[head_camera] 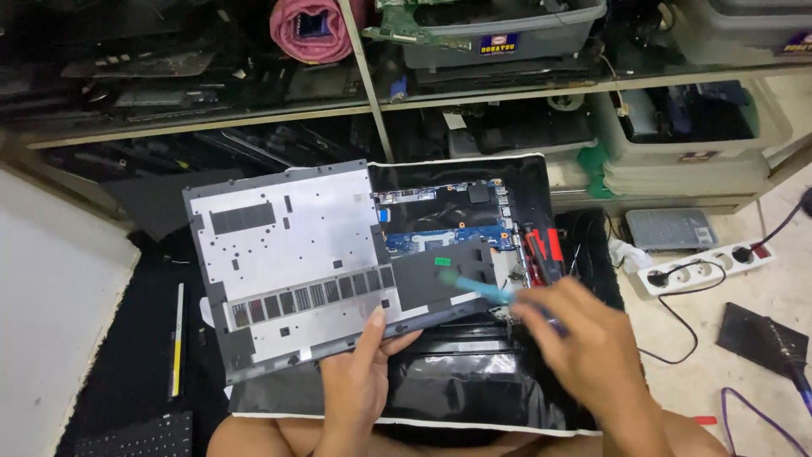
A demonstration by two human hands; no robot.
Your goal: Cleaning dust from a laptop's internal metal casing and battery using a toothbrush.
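The grey bottom cover, at nine o'clock of the opened laptop, is pinched at its near edge by the left hand, propping it clear. At three o'clock, a blue-handled tool is gripped by the blurred right hand over the circuit board.

Left hand pinching laptop bottom cover, right hand holding blue tool

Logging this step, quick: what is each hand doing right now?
Left hand: gripping the edge of the grey laptop bottom cover.
Right hand: blurred, closed around a light-blue tool.
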